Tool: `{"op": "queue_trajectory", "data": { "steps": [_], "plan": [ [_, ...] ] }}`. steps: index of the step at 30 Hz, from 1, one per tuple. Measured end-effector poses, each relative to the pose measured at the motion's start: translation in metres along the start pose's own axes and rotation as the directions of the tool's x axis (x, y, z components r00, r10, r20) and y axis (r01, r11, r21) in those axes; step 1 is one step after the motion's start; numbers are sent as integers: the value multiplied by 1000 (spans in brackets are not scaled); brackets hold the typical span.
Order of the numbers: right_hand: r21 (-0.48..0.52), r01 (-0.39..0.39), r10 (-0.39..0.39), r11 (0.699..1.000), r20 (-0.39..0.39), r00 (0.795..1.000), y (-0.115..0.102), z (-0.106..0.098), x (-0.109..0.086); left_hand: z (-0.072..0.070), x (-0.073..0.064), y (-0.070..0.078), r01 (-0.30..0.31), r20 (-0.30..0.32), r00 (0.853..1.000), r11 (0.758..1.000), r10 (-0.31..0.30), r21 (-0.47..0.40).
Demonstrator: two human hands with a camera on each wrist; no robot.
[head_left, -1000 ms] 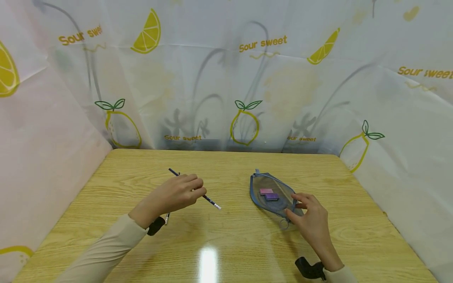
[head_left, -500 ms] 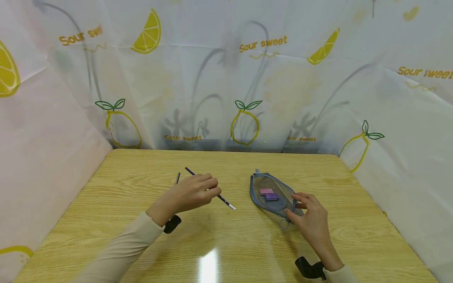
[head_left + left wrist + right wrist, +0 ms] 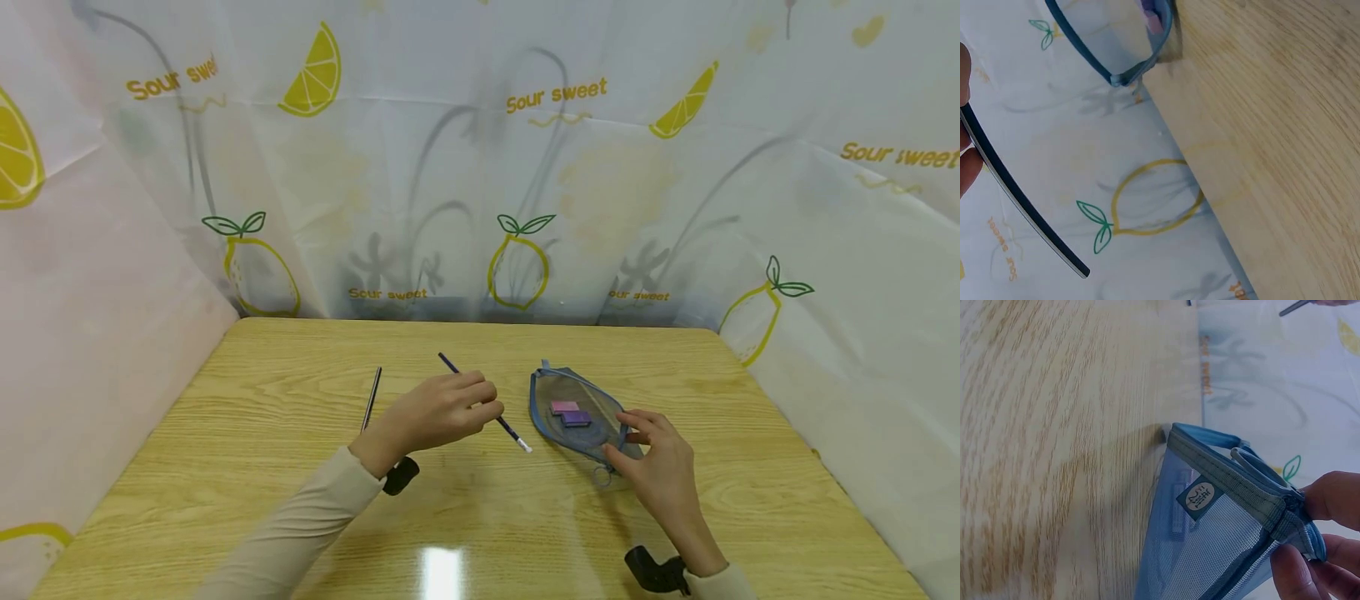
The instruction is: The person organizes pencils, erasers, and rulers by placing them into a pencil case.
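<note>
My left hand (image 3: 442,410) pinches a dark pencil (image 3: 513,435) with a white eraser end, held slanting above the table left of the pouch. In the left wrist view the pencil (image 3: 1025,206) runs down from the fingertips. A blue-grey mesh zip pouch (image 3: 557,438) stands with its mouth spread wide. Inside lie a pink block (image 3: 564,407) and a purple block (image 3: 576,420). With thumb and fingers my right hand (image 3: 662,462) grips the pouch's near right end. The right wrist view shows that mesh pouch (image 3: 1229,534) from the side, with a sewn label and a ring pull.
Another dark pencil (image 3: 371,398) lies on the wooden table (image 3: 285,375), partly hidden behind the left forearm. A lemon-printed white sheet (image 3: 442,192) hangs behind the table and along both sides.
My left hand has moved to the right with its pencil, closer to the pouch, uncovering more of the pencil on the table. My right hand and the pouch have stayed in place.
</note>
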State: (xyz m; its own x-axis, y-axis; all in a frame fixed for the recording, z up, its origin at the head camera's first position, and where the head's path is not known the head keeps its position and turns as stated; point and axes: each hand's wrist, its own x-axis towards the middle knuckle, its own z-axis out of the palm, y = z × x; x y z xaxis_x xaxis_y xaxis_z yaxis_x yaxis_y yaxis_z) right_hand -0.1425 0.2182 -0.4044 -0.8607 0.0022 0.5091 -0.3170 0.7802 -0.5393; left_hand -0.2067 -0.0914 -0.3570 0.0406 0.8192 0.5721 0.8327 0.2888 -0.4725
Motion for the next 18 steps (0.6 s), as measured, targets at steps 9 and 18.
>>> {"op": "queue_trajectory", "data": {
  "steps": [9, 18],
  "plan": [
    [-6, 3, -3, 1000, -8, 1000, 0, 0, 0, 16, 12, 5, 8, -55, 998, 999, -11, -50],
    [-3, -7, 7, 1000, -1, 1000, 1, 1, 0, 26, 22, 11, 9, -57, 998, 997, -13, -75]
  ]
}}
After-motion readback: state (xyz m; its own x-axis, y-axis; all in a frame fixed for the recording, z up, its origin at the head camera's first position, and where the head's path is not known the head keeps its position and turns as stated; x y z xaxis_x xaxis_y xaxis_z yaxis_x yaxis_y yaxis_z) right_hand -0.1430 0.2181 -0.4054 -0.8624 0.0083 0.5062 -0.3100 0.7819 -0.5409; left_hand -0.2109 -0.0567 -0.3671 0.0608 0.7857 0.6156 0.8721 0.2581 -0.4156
